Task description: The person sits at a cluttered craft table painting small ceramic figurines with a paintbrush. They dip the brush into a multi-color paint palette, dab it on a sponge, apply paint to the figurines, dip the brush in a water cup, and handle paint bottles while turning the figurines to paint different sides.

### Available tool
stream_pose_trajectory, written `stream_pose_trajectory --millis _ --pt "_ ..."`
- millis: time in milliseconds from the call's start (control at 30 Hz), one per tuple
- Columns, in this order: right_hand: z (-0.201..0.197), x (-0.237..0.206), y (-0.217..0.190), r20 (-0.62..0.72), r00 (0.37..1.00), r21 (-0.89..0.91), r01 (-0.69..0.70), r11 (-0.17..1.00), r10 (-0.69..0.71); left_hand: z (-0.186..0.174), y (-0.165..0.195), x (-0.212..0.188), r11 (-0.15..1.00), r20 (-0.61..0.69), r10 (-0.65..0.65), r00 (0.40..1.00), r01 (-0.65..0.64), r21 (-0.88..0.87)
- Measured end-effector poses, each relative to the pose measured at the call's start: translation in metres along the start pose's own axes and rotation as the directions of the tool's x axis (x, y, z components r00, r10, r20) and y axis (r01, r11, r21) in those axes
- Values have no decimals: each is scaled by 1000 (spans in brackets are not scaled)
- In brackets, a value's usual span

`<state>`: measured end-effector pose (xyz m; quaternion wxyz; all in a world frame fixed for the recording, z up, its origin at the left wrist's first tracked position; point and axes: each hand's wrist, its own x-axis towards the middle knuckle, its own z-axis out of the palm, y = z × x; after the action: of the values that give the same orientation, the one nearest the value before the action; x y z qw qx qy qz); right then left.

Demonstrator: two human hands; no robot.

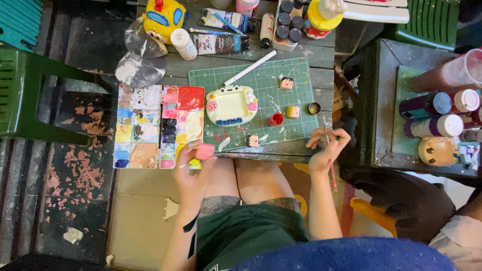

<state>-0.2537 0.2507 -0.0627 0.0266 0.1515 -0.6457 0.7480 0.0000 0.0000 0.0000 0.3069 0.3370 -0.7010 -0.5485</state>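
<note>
We see a small pink square block (205,151) pinched in the curled fingers of the left hand (193,173), just below the paint-smeared palette (160,125) at the table edge. The right hand (325,150) closes on a thin paintbrush (330,160), near the green gridded cutting mat (261,100). On the mat sits a glossy cream clay frame (232,105), with little painted cubes beside it.

palettes (159,125) left of cutting mat (281,103), paint tubes (223,32) behind mat
</note>
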Motion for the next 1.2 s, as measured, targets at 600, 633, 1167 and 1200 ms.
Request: stream_pose_trajectory --millis 600,633,1167,1200 --pt "46 104 -87 226 952 -147 -175 974 205 -72 -30 3 952 -276 -204 939 125 -280" --pt "58 112 -91 259 944 -174 -163 971 205 -72 -31 0 939 -242 -203 949 118 -324" --pt "332 307 -78 515 779 -625 627 465 -359 -113 -61 -28 938 -378 -187 907 51 -342" --pt "337 312 -76 538 808 -656 581 481 -240 -121 -60 -29 946 -382 -175 907 48 -319"
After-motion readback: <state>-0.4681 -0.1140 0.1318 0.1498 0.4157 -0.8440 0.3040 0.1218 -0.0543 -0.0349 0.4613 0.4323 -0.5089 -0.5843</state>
